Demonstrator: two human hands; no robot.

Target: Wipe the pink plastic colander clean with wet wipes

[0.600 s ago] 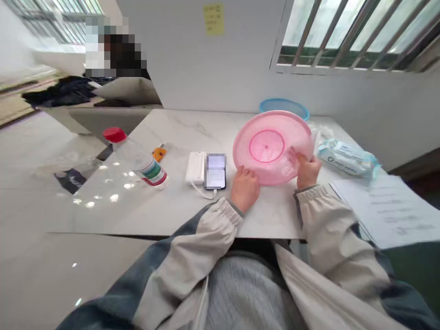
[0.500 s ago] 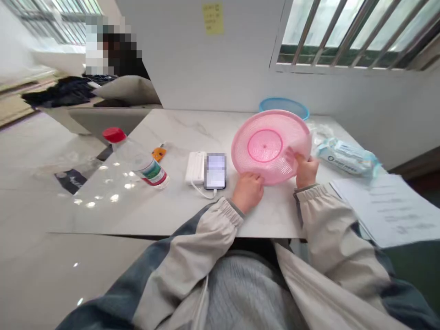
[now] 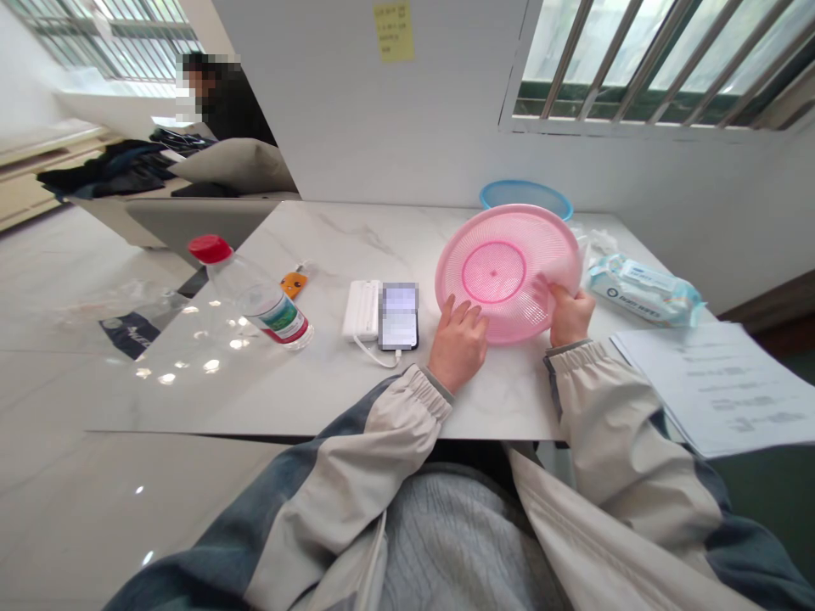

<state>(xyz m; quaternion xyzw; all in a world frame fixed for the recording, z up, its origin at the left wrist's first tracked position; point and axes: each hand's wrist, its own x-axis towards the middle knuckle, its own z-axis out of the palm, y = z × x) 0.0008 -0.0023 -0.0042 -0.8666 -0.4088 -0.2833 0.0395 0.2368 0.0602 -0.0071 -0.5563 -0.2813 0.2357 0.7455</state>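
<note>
A round pink mesh basket point(image 3: 503, 267) is tilted up on the white marble table point(image 3: 318, 373), its underside facing me. My right hand point(image 3: 569, 314) grips its lower right rim, thumb on the mesh. At the lower left rim, my left hand point(image 3: 458, 339) rests with fingers spread flat against the basket's edge. A blue basket point(image 3: 525, 195) sits just behind the pink one.
Left of my hands lie a phone point(image 3: 399, 316) and a white power bank point(image 3: 362, 310) with a cable, then a toppled clear bottle point(image 3: 251, 293) with a red cap. A wet-wipe pack point(image 3: 643, 290) and papers point(image 3: 713, 386) are at the right. Another person point(image 3: 222, 98) sits far left.
My left hand's fingers have uncurled and now lie spread against the basket's rim. The basket has shifted slightly right and my right hand keeps its hold.
</note>
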